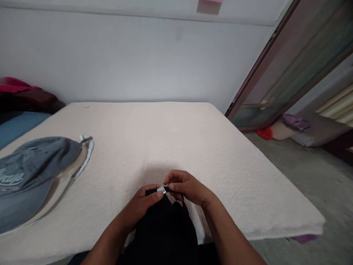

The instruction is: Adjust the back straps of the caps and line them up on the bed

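Observation:
A black cap (165, 232) is held at the near edge of the covered surface, its strap side facing away from me. My left hand (145, 202) is closed on the strap, thumb beside a silver metal buckle (161, 190). Just right of the buckle, my right hand (186, 187) pinches the dark strap between thumb and fingers. Below the strap, a small gap shows the pale cover through the cap. The cap's lower part runs out of view at the bottom.
A grey cap (41, 165) with white lettering lies at the left on top of other pale headwear (79, 165). Textured cream cloth (171, 136) covers the surface. Dark and pink fabric (24, 92) is piled at the far left. A glass door (270, 73) stands at the right.

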Demonstrator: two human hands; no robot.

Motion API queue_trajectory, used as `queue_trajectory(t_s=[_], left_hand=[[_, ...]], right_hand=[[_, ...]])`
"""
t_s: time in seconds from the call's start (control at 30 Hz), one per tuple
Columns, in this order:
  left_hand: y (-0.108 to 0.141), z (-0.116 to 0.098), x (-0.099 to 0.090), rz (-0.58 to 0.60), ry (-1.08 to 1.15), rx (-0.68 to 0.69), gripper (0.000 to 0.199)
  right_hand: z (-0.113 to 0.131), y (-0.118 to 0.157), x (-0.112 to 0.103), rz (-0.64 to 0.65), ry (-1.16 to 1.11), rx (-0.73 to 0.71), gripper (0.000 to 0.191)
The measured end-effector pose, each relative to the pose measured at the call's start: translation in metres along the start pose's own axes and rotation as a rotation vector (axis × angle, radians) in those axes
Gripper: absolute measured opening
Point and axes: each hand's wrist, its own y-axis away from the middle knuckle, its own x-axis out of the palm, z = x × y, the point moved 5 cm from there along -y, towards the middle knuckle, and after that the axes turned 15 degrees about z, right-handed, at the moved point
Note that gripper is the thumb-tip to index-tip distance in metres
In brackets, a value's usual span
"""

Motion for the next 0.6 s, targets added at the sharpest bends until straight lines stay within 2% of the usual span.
queue_trajectory(t_s=[0.2, 0.4, 0.6], left_hand=[[-0.0014, 0.0059, -0.0013, 0.03, 0.025, -0.005, 0.025], [-0.0003, -0.0008, 0.0024, 0.089, 0.2, 0.065, 0.024], [-0.0014, 0.0009, 0.0041, 0.076, 0.167, 0.057, 0.017]], right_hand=[[0.0019, 0.0003, -0.0007, -0.033, -0.017, -0.036, 0.016], [0.0066, 0.0002, 0.0012, -0.056, 0.014, -0.018, 0.015], [0.0061, -0.0004, 0.0026, -0.019, -0.019, -0.054, 0.017]])
